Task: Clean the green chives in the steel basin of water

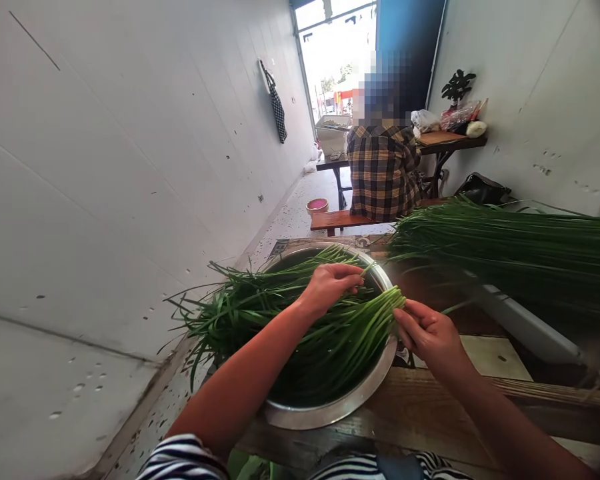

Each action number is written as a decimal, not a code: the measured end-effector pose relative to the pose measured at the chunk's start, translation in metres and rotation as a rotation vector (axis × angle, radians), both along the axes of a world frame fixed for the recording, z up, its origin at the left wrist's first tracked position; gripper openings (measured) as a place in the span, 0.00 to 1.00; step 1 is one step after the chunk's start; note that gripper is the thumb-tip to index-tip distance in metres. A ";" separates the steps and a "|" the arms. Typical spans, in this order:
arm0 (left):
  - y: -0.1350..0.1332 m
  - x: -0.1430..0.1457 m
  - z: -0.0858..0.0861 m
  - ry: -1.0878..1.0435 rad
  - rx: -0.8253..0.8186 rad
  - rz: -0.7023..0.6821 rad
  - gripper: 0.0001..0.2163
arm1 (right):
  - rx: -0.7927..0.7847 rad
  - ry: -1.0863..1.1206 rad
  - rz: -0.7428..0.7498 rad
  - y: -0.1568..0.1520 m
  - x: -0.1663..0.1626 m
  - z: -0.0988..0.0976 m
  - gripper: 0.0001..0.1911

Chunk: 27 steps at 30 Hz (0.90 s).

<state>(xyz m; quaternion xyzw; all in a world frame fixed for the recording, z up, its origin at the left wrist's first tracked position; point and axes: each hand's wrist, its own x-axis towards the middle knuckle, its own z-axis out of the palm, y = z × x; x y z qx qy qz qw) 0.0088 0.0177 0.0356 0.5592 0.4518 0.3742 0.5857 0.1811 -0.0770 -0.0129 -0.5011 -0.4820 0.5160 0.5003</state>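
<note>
Over the steel bowl point(330, 413), a bunch of chives point(350, 333) is held across it.
Stalks lie left to right, cut ends rightward, tips spilling past the left rim; the left hand point(330, 285) closes on them, fingertips hidden, while the right hand point(427, 330) pinches the ends.

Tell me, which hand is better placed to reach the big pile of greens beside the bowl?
Probably the right hand: it pinches greens at the rim of the bowl, nearest the pile. The left hand holds them over the bowl, farther away.
</note>
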 end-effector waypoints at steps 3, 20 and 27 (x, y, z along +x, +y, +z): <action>0.002 0.000 -0.003 -0.009 -0.003 -0.006 0.09 | -0.015 0.001 0.010 0.000 0.002 -0.003 0.22; -0.003 0.003 -0.001 0.010 -0.020 -0.046 0.08 | -0.016 0.002 -0.005 -0.001 0.002 -0.005 0.20; 0.000 0.002 -0.005 -0.004 -0.017 -0.028 0.07 | 0.001 -0.016 -0.007 -0.002 0.004 -0.007 0.18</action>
